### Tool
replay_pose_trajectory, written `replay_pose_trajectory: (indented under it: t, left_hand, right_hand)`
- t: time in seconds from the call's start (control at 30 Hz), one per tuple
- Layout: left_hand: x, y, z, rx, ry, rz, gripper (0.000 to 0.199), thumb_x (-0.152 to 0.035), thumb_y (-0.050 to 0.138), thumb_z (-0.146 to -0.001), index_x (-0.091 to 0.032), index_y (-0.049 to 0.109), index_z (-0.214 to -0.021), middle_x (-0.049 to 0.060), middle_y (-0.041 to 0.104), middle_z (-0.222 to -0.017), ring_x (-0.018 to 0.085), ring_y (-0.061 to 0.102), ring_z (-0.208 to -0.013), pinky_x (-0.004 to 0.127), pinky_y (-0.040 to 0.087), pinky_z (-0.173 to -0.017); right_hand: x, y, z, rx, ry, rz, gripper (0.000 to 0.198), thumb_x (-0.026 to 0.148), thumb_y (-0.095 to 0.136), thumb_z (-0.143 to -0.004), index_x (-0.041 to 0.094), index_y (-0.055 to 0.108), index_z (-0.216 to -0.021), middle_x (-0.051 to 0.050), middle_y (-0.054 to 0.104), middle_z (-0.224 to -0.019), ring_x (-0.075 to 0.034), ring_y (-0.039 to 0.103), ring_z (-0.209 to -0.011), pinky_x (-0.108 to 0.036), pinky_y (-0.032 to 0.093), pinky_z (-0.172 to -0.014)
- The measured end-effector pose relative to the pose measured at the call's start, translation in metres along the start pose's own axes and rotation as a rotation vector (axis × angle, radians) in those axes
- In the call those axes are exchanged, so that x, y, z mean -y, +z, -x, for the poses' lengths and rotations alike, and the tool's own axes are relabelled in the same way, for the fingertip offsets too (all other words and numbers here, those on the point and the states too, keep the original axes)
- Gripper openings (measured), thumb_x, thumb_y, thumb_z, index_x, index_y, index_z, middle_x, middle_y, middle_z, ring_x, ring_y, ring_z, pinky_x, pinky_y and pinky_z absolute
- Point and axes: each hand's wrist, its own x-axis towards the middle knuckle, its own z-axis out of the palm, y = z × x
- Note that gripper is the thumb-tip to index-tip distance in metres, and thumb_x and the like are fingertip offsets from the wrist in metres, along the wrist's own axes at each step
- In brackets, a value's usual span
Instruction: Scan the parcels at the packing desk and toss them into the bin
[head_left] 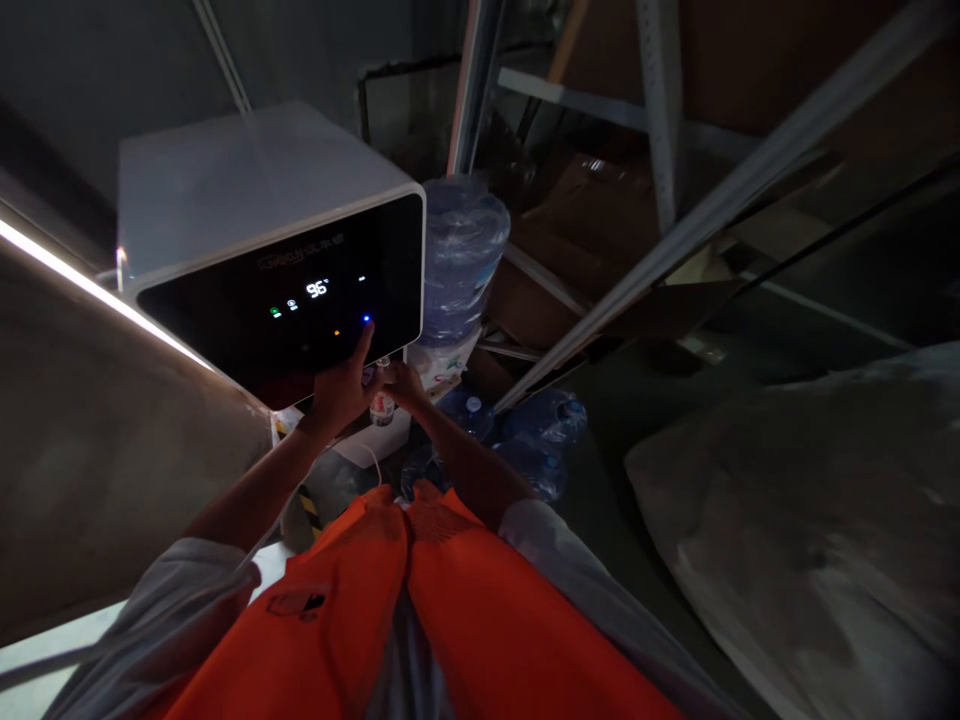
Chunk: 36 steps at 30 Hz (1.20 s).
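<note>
In front of me is a white water dispenser (255,170) with a black glossy panel (217,320) that shows a lit "96" and small coloured lights. My left hand (339,396) has its index finger stretched up to the blue-lit button (367,319), at or very near it; its thumb points out towards the right hand. Just below the panel's lower right edge, my right hand (403,386) is closed around the upper part of a small plastic bottle (382,409) with a red and white label. The bottle's top is partly hidden by the hands and shadow.
Right of the dispenser stands a large water jug (459,265), with several blue jugs (540,440) on the floor below. Metal shelving (660,270) with cardboard boxes (592,200) runs along the right. A large pale covered bulk (817,510) lies at the lower right.
</note>
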Motion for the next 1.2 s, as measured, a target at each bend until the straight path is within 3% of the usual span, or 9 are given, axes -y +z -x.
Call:
replay_pose_trajectory:
  t: [0.43, 0.6, 0.83, 1.2]
  left_hand:
    - [0.001, 0.0, 0.002, -0.011, 0.029, 0.006, 0.085, -0.04, 0.056, -0.103, -0.014, 0.015, -0.173, 0.007, 0.077, -0.089, 0.023, 0.075, -0.084, 0.03, 0.054, -0.083]
    - [0.0, -0.001, 0.001, 0.006, -0.001, 0.009, 0.084, -0.04, 0.058, -0.102, -0.015, 0.019, -0.173, 0.008, 0.078, -0.092, 0.023, 0.074, -0.08, 0.029, 0.053, -0.075]
    - [0.003, 0.001, 0.001, -0.018, 0.031, -0.008, 0.082, -0.042, 0.055, -0.102, -0.013, 0.022, -0.172, 0.01, 0.077, -0.089, 0.025, 0.073, -0.08, 0.032, 0.054, -0.077]
    - [0.006, 0.006, 0.001, -0.047, 0.036, -0.006, 0.083, -0.043, 0.055, -0.102, -0.016, 0.021, -0.172, 0.008, 0.076, -0.088, 0.024, 0.072, -0.081, 0.032, 0.055, -0.083]
  right_hand:
    - [-0.005, 0.003, 0.005, -0.012, -0.015, -0.002, 0.039, 0.037, 0.082, -0.073, 0.021, 0.069, -0.106, -0.004, 0.076, -0.099, -0.023, 0.071, -0.091, -0.031, 0.052, -0.077]
    - [-0.011, 0.005, 0.003, -0.007, 0.007, -0.014, 0.036, 0.039, 0.082, -0.072, 0.022, 0.069, -0.101, -0.002, 0.075, -0.096, -0.023, 0.07, -0.087, -0.03, 0.051, -0.075]
    - [-0.012, 0.007, -0.002, -0.022, 0.028, -0.021, 0.044, 0.04, 0.084, -0.07, 0.019, 0.069, -0.105, -0.006, 0.074, -0.101, -0.023, 0.069, -0.093, -0.032, 0.052, -0.08]
    - [-0.016, 0.012, 0.001, -0.016, 0.04, -0.046, 0.048, 0.046, 0.083, -0.069, 0.021, 0.069, -0.107, -0.002, 0.072, -0.096, -0.021, 0.068, -0.088, -0.03, 0.052, -0.077]
